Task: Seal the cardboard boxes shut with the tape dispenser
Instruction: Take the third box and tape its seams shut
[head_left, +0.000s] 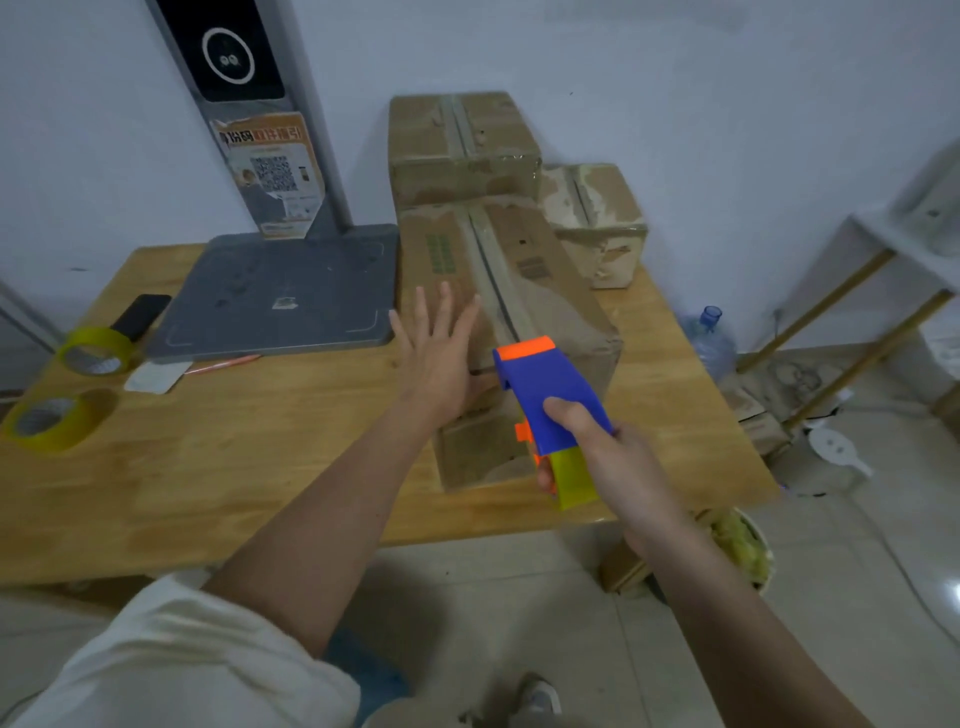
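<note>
A long cardboard box (550, 291) lies on the wooden table (218, 467), a strip of tape running along its top seam. My left hand (439, 358) lies flat with straight fingers on the box's left top flap. My right hand (602, 457) grips a blue and orange tape dispenser (545, 400) with a yellow tape roll. The dispenser's orange front end sits at the near end of the seam. Two more taped boxes stand behind: a larger one (462, 150) on top at the back, a smaller one (597, 218) to the right.
A grey stand with a flat base (280, 296) occupies the table's back left. Two yellow tape rolls (98, 351) (52, 418), a black phone (140, 314), a white card (156, 375) and a pen (223, 364) lie at the left. A water bottle (709, 340) and a rack (852, 322) stand on the floor at right.
</note>
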